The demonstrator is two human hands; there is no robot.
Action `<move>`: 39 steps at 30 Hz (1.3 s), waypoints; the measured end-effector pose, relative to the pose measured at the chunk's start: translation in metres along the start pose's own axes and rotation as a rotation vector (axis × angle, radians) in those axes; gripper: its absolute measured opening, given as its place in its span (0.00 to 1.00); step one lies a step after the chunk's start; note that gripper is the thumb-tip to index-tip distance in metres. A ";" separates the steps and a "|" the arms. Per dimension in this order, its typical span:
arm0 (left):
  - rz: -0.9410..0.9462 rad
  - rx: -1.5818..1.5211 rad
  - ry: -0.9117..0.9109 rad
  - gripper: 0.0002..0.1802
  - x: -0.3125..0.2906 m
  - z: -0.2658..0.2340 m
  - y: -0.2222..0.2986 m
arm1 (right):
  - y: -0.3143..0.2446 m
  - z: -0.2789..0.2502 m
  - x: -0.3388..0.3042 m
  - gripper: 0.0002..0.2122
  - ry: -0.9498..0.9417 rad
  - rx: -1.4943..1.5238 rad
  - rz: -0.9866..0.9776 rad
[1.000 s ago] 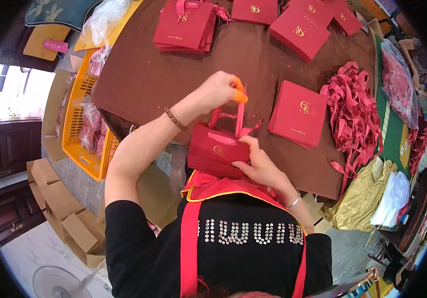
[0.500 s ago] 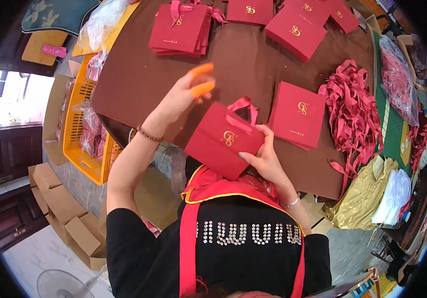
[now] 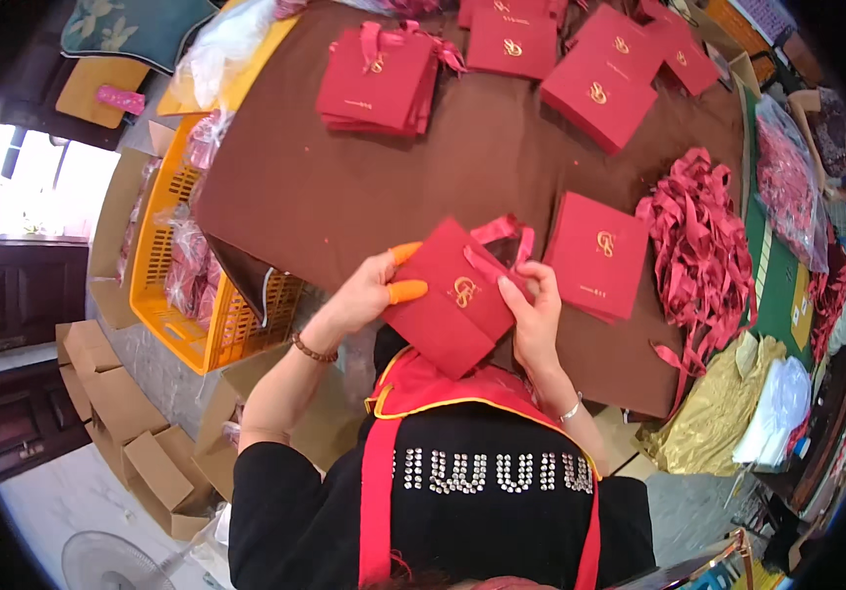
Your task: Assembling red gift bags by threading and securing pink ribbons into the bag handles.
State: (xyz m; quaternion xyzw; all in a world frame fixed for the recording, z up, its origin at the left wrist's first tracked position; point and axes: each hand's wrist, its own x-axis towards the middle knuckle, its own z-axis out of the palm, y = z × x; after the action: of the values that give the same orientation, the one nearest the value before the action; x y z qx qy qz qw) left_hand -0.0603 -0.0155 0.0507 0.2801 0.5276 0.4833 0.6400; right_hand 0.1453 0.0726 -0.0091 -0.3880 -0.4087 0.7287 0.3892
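Just beyond the red apron (image 3: 433,401), before the near edge of the brown-covered bench (image 3: 295,216), a tilted red bag (image 3: 433,307) between two hands. Held narrowly at its left edge by the left hand (image 3: 369,293), orange-covered fingertips (image 3: 407,291) on it; pinched at its right corner by the right hand (image 3: 535,310), close to the ribbon handle (image 3: 498,230). Likely to crease if squeezed unevenly at opposite corners; likely to twist or pull out of level if tugged at the loose ribbon. Farther right, a flat red stack (image 3: 592,265), near enough to be knocked askew by a swinging elbow. Beside it, a tangled ribbon pile (image 3: 703,246), apt to snag. Farthest, leaning red stacks (image 3: 598,98), liable to slide if bumped.
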 end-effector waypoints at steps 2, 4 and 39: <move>-0.015 -0.019 -0.021 0.32 -0.003 -0.001 -0.001 | 0.010 -0.006 0.001 0.11 0.011 -0.136 -0.110; 0.033 -0.028 -0.027 0.38 -0.006 -0.013 -0.018 | 0.001 -0.001 -0.001 0.11 0.011 -0.042 -0.074; 0.751 1.712 0.607 0.32 0.127 -0.067 0.079 | -0.072 -0.083 -0.027 0.06 0.185 -0.293 -0.218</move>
State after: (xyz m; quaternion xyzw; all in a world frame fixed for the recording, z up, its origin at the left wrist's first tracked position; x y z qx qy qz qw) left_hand -0.1520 0.1205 0.0492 0.6629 0.7182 0.1610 -0.1371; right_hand 0.2472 0.0993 0.0323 -0.4591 -0.5125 0.5764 0.4408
